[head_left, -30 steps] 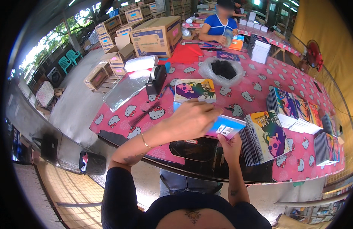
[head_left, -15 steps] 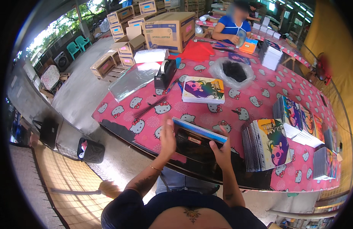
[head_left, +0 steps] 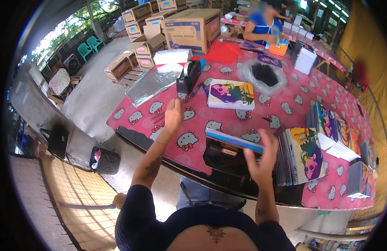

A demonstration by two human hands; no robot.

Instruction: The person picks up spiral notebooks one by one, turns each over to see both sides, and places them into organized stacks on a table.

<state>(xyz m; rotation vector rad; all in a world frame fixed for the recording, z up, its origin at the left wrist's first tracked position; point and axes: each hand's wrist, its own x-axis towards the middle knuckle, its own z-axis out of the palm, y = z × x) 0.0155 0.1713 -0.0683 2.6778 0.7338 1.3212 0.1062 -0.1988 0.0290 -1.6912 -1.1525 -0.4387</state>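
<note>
A notebook (head_left: 233,139) with a blue edge stands on its long side, its lower part against a black desktop machine (head_left: 225,157) at the table's near edge. My right hand (head_left: 262,157) steadies the notebook's right end, thumb on the near side and fingers on the far side. To the left, my left hand (head_left: 174,116) is closed above a bunch of thin dark binding coils (head_left: 158,120); what its fingertips pinch is hidden. Beyond the machine lies a stack of colourful notebooks (head_left: 231,94). A black tape dispenser (head_left: 188,77) stands past my left hand.
Rows of spiral notebooks (head_left: 302,157) stand close to my right hand, with more (head_left: 334,129) farther right. Clear plastic sheets (head_left: 153,85), a plastic bag with black contents (head_left: 264,77) and cartons (head_left: 191,31) lie beyond. A co-worker (head_left: 260,27) works across the table.
My left hand has left the notebook's left end and moved left and away from me to the dark coils. My right hand stays at the notebook. The whole view has shifted slightly.
</note>
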